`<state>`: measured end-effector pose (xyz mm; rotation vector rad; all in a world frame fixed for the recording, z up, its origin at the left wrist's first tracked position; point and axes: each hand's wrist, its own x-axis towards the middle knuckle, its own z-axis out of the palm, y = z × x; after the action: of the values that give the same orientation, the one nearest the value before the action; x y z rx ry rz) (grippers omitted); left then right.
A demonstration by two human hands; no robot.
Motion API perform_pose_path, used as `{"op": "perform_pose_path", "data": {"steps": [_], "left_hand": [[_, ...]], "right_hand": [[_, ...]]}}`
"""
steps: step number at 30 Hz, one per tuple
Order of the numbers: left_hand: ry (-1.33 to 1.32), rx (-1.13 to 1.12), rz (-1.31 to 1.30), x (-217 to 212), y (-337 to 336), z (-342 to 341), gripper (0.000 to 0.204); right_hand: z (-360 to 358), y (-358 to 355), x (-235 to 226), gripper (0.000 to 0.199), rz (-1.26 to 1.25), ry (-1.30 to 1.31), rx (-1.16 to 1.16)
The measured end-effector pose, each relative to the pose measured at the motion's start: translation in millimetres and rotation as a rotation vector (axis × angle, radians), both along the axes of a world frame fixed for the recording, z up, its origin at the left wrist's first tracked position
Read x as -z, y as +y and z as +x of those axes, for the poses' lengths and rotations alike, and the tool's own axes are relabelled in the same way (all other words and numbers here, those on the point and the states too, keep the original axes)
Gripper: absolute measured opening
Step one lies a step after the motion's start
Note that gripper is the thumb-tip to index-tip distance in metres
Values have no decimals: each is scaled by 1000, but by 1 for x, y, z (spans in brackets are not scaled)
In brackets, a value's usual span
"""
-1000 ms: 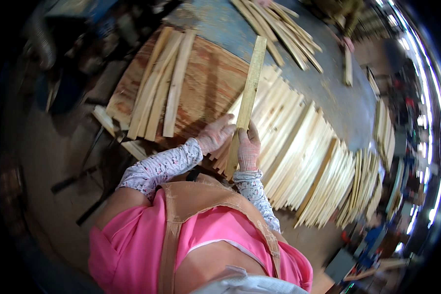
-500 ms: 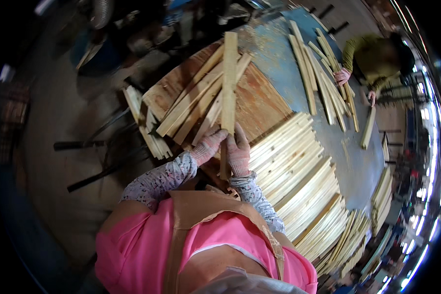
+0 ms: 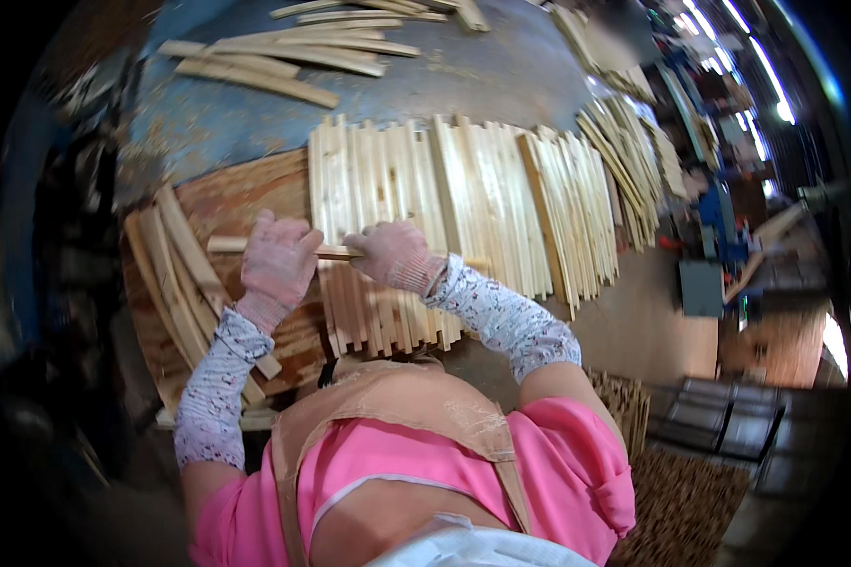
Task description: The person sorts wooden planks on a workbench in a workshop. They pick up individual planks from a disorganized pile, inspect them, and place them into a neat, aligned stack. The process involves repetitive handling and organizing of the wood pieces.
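Both my hands wear pink knit gloves and have closed round one narrow wooden strip [image 3: 225, 245], held crosswise in front of me. My left hand [image 3: 279, 260] grips it near its left end, which sticks out past the glove. My right hand [image 3: 394, 255] holds it further along, above the near part of a row of pale wooden strips [image 3: 378, 170] laid side by side. Left of my left hand, several loose strips [image 3: 175, 274] lie fanned out on a reddish-brown plywood board [image 3: 246, 189].
Beyond the board stretches a blue-grey tabletop [image 3: 482, 71] with sawdust and a loose pile of strips [image 3: 303, 47] at its far left. More strips [image 3: 619, 156] lie stacked to the right. Further right stands a grey box [image 3: 700, 288] near the wall.
My view has turned right. The strip, earlier pointing away from me above the fanned strips, now lies crosswise, with my hands further apart and beside the row of pale strips.
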<state>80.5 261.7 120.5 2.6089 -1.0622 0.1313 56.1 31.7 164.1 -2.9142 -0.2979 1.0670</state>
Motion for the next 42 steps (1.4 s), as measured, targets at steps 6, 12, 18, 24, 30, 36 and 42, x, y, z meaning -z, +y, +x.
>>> {"op": "perform_pose_path", "data": {"steps": [6,12,18,24,30,36,42], "left_hand": [[112,-279,-539,98,-48,16,63],[349,-453,-443,150,-38,32,54],[231,-558,-293,153,-27,157,49],[332,-819,-159,145,-87,337,79],[601,-1307,-153,115,-153,446,120],[482,-1340,-77,147,-118,461,115],[356,-1205,-210,134,11,449,107]], "right_hand": [[-44,-209,49,35,59,-563,953],[-100,-384,109,51,-203,-764,1056],[-90,-406,145,71,-354,-761,860],[-97,-408,168,78,-466,-730,774],[-93,-416,164,79,-514,-641,819],[-59,-407,129,75,-260,-637,943],[20,-319,93,65,0,-1087,718]]}}
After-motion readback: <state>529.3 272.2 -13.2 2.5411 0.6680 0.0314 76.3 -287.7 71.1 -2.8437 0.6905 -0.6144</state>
